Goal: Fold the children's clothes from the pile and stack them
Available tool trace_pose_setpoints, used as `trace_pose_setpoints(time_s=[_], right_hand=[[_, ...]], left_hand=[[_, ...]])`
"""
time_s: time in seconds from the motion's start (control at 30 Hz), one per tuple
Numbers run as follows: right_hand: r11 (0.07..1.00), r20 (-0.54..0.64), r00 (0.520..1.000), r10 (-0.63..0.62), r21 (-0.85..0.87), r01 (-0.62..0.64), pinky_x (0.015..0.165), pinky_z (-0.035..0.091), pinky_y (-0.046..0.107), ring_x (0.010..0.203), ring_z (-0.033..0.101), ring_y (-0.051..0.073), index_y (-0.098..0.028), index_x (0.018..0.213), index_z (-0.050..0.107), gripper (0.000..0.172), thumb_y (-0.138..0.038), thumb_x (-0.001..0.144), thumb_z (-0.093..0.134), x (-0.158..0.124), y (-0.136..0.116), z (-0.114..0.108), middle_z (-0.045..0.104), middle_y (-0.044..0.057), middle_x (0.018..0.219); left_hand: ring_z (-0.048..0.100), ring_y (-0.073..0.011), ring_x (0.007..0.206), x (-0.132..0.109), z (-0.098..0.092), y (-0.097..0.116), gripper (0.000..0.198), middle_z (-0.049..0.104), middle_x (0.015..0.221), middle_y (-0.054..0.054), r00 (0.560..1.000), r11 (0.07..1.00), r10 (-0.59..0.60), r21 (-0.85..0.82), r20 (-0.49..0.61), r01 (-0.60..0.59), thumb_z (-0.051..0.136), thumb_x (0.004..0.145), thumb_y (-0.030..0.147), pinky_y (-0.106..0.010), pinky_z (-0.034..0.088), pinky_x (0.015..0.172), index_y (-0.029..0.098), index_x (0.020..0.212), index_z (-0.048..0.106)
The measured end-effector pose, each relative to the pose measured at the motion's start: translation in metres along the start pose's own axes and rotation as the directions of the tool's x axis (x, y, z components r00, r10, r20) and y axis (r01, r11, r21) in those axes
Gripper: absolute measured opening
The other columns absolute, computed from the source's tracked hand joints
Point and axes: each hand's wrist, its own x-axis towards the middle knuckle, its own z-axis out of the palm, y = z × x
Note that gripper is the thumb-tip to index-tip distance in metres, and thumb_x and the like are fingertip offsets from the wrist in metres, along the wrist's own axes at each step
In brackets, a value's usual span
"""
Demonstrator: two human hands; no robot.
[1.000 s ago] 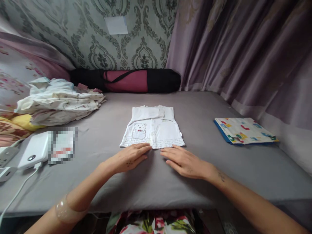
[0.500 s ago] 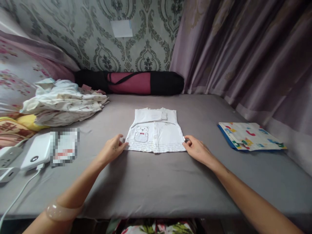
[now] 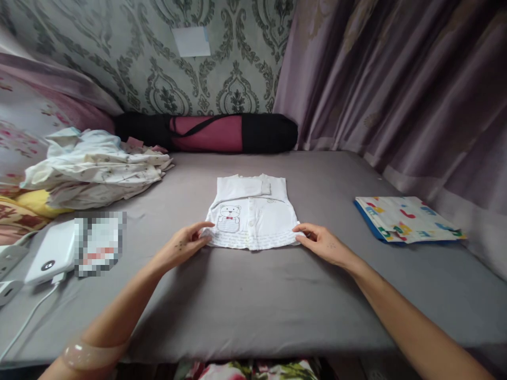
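Note:
A small white baby shirt (image 3: 269, 216) lies front up on the grey sheet, a bear print on its left half and buttons down the middle. Its sleeves are folded across the upper part. My left hand (image 3: 184, 244) pinches the lower left corner of the hem between thumb and fingers. At the lower right corner, my right hand (image 3: 322, 243) grips the hem the same way. The hem between the hands rests on or close to the sheet.
On the left are a heap of clothes (image 3: 99, 169), a white power bank (image 3: 55, 250) with a cable, and a blurred-out packet (image 3: 101, 243). A folded patterned cloth item (image 3: 412, 219) lies right. A black and maroon long bag (image 3: 209, 133) lines the wall.
Both hands have moved slightly inward over the hem corners, and the fingers now pinch the cloth there. The hem corners look slightly lifted. The view has shifted a little.

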Motion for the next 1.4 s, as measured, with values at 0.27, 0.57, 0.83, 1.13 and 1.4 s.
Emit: trace_pose_setpoints(time_s=[0.27,0.57,0.83,1.13,1.4], right_hand=[[0.94,0.032,0.967,-0.251,-0.232,0.252,0.071,0.045,0.025,0.074,0.056,0.013,-0.023,0.116,0.06,0.035,-0.014,0.084,0.047,-0.006,0.0,-0.003,0.057,0.003,0.092],[0.81,0.07,0.872,-0.484,-0.342,0.477,0.104,0.034,0.045,0.121,0.05,0.023,-0.027,0.112,0.065,0.032,-0.014,0.088,0.049,0.013,0.006,-0.002,0.057,0.008,0.128],[0.968,-0.072,0.971,-0.227,0.09,0.233,0.088,0.047,0.03,0.097,0.064,0.019,-0.022,0.101,0.069,0.025,-0.038,0.088,0.054,0.044,0.0,-0.008,0.071,0.003,0.103],[0.946,-0.332,0.911,-0.245,0.121,0.299,0.07,0.046,0.026,0.075,0.062,0.017,-0.018,0.092,0.07,0.028,-0.041,0.081,0.058,0.102,-0.01,-0.012,0.071,0.003,0.086],[0.94,-0.308,0.922,-0.234,0.169,0.295,0.064,0.046,0.024,0.074,0.061,0.016,-0.017,0.094,0.07,0.031,-0.04,0.078,0.058,0.15,-0.004,-0.027,0.07,0.003,0.086]], left_hand=[[0.051,-0.0149,0.077,-0.006,0.01,-0.016,0.048,0.051,0.092,-0.003,0.938,0.901,0.345,0.295,-0.043,-0.318,0.041,0.079,0.013,-0.029,0.045,0.075,0.02,0.127,0.048],[0.045,-0.0248,0.124,0.02,-0.002,-0.024,0.033,0.052,0.133,-0.01,0.825,0.784,0.559,0.271,0.081,-0.558,0.043,0.09,0.018,-0.044,0.035,0.106,0.024,0.116,0.061],[0.065,-0.0209,0.086,0.037,-0.011,-0.004,0.037,0.071,0.096,-0.005,0.969,0.939,0.238,-0.238,-0.069,-0.248,0.056,0.083,0.044,-0.028,0.05,0.078,0.016,0.105,0.069],[0.062,-0.0198,0.083,0.084,-0.004,0.019,0.042,0.07,0.09,-0.007,0.915,0.857,0.132,-0.42,-0.382,-0.299,0.065,0.074,0.05,-0.027,0.047,0.076,0.014,0.094,0.068],[0.058,-0.0165,0.075,0.126,-0.014,0.023,0.039,0.067,0.081,-0.003,0.921,0.827,0.089,-0.487,-0.378,-0.28,0.064,0.073,0.047,-0.022,0.043,0.065,0.013,0.092,0.067]])
